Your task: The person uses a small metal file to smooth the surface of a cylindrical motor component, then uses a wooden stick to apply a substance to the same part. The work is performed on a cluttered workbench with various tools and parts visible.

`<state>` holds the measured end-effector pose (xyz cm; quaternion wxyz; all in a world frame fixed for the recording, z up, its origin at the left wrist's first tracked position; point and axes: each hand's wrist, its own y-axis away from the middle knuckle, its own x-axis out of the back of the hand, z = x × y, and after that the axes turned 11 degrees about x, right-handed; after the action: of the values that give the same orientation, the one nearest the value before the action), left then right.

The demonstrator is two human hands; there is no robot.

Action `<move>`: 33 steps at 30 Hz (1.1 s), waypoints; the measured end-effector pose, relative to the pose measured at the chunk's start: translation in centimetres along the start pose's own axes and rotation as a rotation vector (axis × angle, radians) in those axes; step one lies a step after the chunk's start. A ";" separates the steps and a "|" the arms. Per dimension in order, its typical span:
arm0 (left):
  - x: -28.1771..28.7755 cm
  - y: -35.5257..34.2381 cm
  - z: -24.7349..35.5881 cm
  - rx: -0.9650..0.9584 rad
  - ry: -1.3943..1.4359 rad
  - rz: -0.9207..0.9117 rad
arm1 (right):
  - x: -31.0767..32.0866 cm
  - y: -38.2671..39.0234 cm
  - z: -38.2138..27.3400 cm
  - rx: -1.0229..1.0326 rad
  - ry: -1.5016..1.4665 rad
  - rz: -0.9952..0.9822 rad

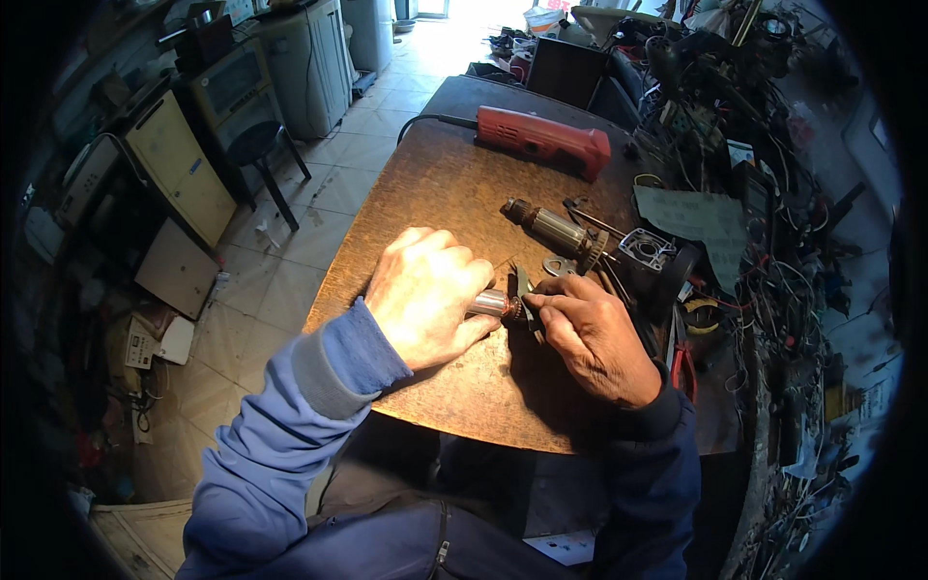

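My left hand [425,295] is closed around a small motor armature [488,304], pressing it to the wooden table. The armature's shiny core shows past my fingers, and its copper-coloured end points toward my right hand [597,340]. Pinched in the right fingers is a thin, flat, greyish tool [523,282], held against or very close to that copper end; its exact kind is unclear. Just beyond lies a larger armature [556,229] with a fan at one end. A small metal plate with holes [558,265] rests beside the right fingertips.
A red power tool body [541,142] with a black cord lies at the table's far side. A metal gear housing [648,249], a greenish sheet [691,222] and red-handled pliers [684,372] sit at the right. Tangled wires and parts [715,87] crowd the right edge. A dark stool [256,145] stands left.
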<state>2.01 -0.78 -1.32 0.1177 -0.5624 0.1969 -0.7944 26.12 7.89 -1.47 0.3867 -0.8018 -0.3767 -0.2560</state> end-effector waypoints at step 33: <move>0.2 0.0 0.1 -0.035 -0.044 0.005 | -1.8 0.0 0.9 0.161 0.240 0.064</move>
<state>2.01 -0.85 -1.17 0.1143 -0.5814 0.2096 -0.7778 25.20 7.95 -3.24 0.5001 -0.7433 -0.3214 -0.3067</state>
